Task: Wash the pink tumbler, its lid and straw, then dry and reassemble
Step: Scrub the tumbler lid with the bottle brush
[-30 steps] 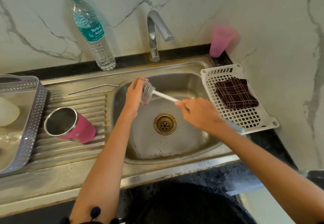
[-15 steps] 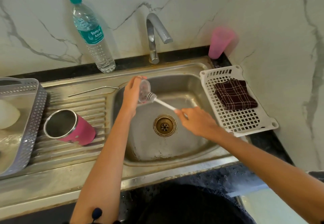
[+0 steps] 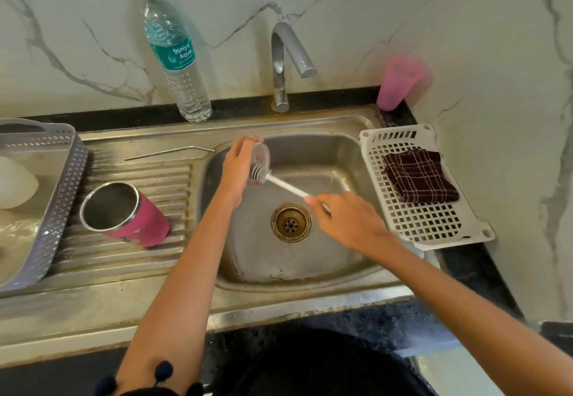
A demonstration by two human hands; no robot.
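Over the sink (image 3: pixel 310 124) at centre frame, our left hand (image 3: pixel 237 169) has its grip clamped on the clear lid (image 3: pixel 261 156), held on edge. Our right hand (image 3: pixel 347 220) has its grip closed round the white brush (image 3: pixel 288 185). Since a second ago the brush head has slid down to the lid's lower rim. Both hands hang above the drain (image 3: pixel 290 223), apart from the basin walls. At left, the pink tumbler (image 3: pixel 136 215) lies on its side on the drainboard (image 3: pixel 161 184), with the straw (image 3: pixel 169 153) above it by the basin's edge. The bottle (image 3: pixel 176 54) at upper left reads "Suriya Aqua".
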